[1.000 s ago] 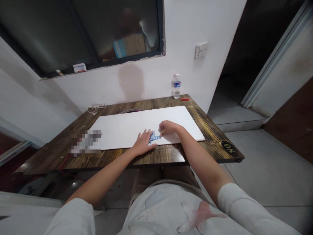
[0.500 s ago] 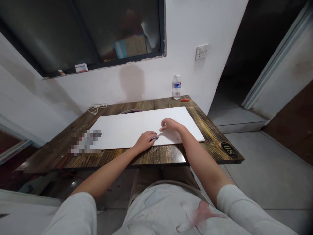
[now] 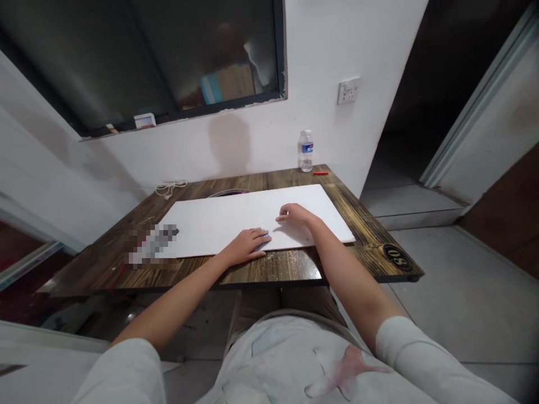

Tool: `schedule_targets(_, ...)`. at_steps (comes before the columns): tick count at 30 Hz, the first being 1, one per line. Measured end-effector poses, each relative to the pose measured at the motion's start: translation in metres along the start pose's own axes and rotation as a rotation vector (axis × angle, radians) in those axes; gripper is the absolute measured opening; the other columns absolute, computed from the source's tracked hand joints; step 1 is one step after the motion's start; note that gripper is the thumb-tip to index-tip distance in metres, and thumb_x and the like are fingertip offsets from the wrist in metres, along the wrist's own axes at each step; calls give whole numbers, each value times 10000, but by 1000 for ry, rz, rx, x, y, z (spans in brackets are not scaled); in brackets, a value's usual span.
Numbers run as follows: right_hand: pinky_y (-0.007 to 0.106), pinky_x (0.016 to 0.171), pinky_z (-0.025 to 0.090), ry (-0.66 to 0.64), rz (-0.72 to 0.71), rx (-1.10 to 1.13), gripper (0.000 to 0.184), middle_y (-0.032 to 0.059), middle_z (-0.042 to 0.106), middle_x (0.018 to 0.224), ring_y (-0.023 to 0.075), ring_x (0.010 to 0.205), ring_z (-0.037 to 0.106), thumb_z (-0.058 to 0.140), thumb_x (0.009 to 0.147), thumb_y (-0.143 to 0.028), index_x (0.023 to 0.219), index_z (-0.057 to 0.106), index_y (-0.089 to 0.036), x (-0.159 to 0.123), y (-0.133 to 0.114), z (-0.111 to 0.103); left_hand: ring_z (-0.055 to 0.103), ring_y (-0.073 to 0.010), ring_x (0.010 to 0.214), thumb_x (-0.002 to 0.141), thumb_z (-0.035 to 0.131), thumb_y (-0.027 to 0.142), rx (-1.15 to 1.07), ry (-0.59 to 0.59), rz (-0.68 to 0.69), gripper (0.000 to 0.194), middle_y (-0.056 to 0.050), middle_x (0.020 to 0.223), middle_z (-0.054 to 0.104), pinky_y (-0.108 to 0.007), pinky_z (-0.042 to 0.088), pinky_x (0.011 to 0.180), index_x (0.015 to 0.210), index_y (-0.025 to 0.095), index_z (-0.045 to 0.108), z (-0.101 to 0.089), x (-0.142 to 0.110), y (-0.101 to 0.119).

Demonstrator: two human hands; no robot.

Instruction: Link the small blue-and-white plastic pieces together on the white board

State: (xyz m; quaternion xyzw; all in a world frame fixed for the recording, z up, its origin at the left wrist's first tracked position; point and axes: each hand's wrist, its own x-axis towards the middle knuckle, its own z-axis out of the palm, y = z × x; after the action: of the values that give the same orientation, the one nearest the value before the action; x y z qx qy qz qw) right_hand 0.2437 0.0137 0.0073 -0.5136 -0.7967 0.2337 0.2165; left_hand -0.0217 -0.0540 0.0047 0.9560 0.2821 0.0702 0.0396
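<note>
A long white board (image 3: 219, 216) lies across the wooden table. My left hand (image 3: 248, 244) rests flat at its near edge, fingers stretched out and slightly apart. Beneath those fingertips shows a small blue-and-white patterned thing (image 3: 264, 234), mostly covered, its kind unclear. To the right, my right hand (image 3: 292, 214) is held just over the board with its fingers curled and thumb near the fingertips. Whether anything is pinched there is too small to make out. A shadow falls on the board below it.
On the table (image 3: 370, 247) stand a water bottle (image 3: 307, 154) and a red pen (image 3: 320, 173) at the back right. A white cable (image 3: 170, 186) lies back left. A blurred patch (image 3: 155, 244) covers something at the board's left end. Light crumbs lie along the front edge.
My left hand has flattened and its fingers have spread over the small blue patterned thing, which looked darker and gripped before. My right hand has hardly moved; the view has shifted slightly.
</note>
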Motion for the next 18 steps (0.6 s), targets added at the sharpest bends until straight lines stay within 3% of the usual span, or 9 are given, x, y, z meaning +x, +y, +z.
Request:
schedule_targets(7,279,705,455,11,-11,6,199,83,724,901,193,797,627,723,816,-353,860,720,-160,-2,-1,1,616,-258,1166,974,472,440,92,56,44,377,-134,1271,651,-452,479,1015,1237,226,637,5,-10,-3)
schedule_targets(11,241,678,433,-17,-38,-9,153,49,726,904,163,792,623,771,772,-293,843,719,-168,-1,-5,2,468,-275,1355,930,552,428,32,96,-14,461,-123,1413,556,-465,384,1122,1356,253,556,-3,-12,2)
schedule_targets(14,226,665,422,-27,-49,-12,147,34,724,878,148,773,619,767,778,-298,839,721,-172,-2,-8,4,292,-303,1470,868,628,496,-32,-10,-25,651,-99,1551,406,-505,261,1184,1458,288,447,-8,-5,4)
schedule_targets(16,226,658,419,-28,-43,-21,154,31,724,870,147,767,618,763,782,-310,841,722,-173,-3,-10,3,309,-302,1463,855,633,530,-64,-59,-14,664,-86,1542,424,-509,255,1181,1454,309,451,-9,-1,4)
schedule_targets(18,228,654,415,-29,-36,-30,153,31,725,870,148,768,618,762,783,-313,835,722,-175,-4,-11,3,400,-287,1413,881,605,507,-64,-29,16,556,-86,1484,502,-487,305,1159,1392,300,526,-7,1,4)
